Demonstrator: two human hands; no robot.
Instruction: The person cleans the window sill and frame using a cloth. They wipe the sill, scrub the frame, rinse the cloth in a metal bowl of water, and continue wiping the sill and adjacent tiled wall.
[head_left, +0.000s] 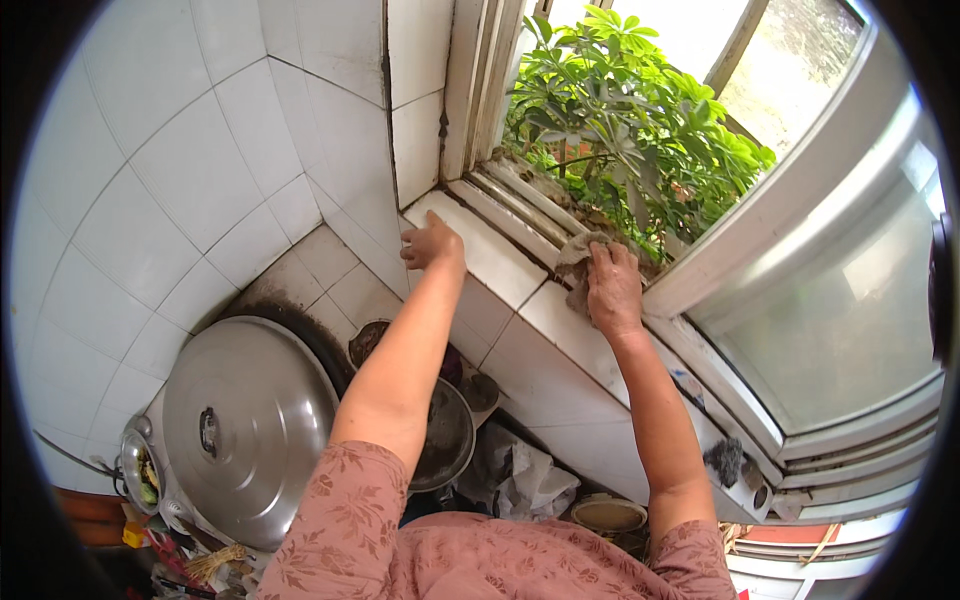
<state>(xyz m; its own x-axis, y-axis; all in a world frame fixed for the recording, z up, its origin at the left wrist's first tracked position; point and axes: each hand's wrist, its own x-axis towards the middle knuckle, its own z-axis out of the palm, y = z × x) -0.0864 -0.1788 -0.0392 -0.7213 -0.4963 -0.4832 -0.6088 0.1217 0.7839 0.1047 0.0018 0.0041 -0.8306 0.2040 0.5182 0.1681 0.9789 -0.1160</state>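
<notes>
My right hand (616, 292) grips a crumpled grey-brown cloth (576, 259) and presses it on the sliding-window track (517, 206), close to the edge of the window sash (720, 247). My left hand (435, 241) holds nothing and touches the inner end of the white tiled windowsill (487, 251), one finger stretched towards the window frame and the others partly bent. Dark grime lines the gap between sill and track. Part of the cloth is hidden under my right fingers.
A large domed metal lid (251, 427) with a black handle lies at left below. Beside it are a dark pan (446, 435) and crumpled plastic (532, 480). A steel scouring pad (724, 459) sits along the sill. Leafy green plants (622, 112) grow outside the window.
</notes>
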